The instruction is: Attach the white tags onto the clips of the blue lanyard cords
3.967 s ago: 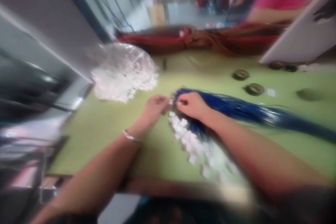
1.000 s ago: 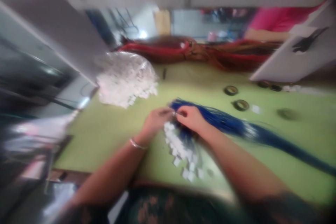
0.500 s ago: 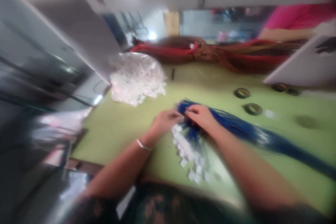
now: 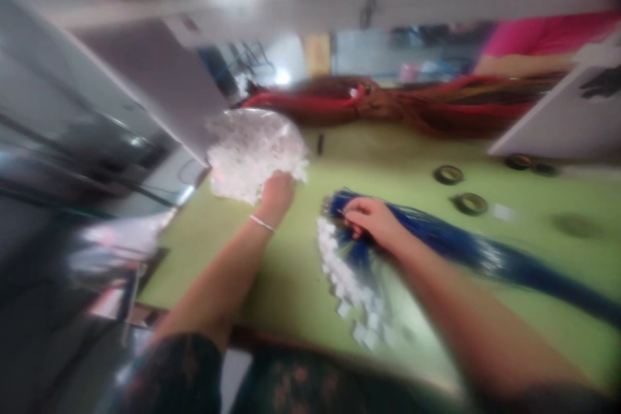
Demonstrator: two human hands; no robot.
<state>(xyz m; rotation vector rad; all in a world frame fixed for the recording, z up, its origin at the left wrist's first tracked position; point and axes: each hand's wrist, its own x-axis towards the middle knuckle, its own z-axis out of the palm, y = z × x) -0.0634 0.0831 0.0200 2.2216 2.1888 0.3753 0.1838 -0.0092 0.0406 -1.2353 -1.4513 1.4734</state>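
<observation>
My left hand (image 4: pixel 278 193) reaches into the near edge of a heap of small white plastic connectors (image 4: pixel 242 165) in a clear plastic bag (image 4: pixel 276 119). Its fingertips are hidden among the pieces. My right hand (image 4: pixel 371 215) is closed in a pinch on a blue wire at the end of a long bundle of blue wires (image 4: pixel 431 233). Below that hand, a row of white connectors (image 4: pixel 339 278) hangs on the ends of some wires, fanned over the green tabletop (image 4: pixel 291 291).
Rolls of dark tape (image 4: pixel 469 204) lie right of the bundle. Along the back runs a thick bundle of red and brown wires (image 4: pixel 315 100). White panels (image 4: pixel 557 110) stand at both sides. A person in a pink sleeve (image 4: pixel 533 39) is beyond the table.
My left hand has moved from beside my right hand, up and left to the heap of white connectors. My right hand has stayed at the blue wire ends.
</observation>
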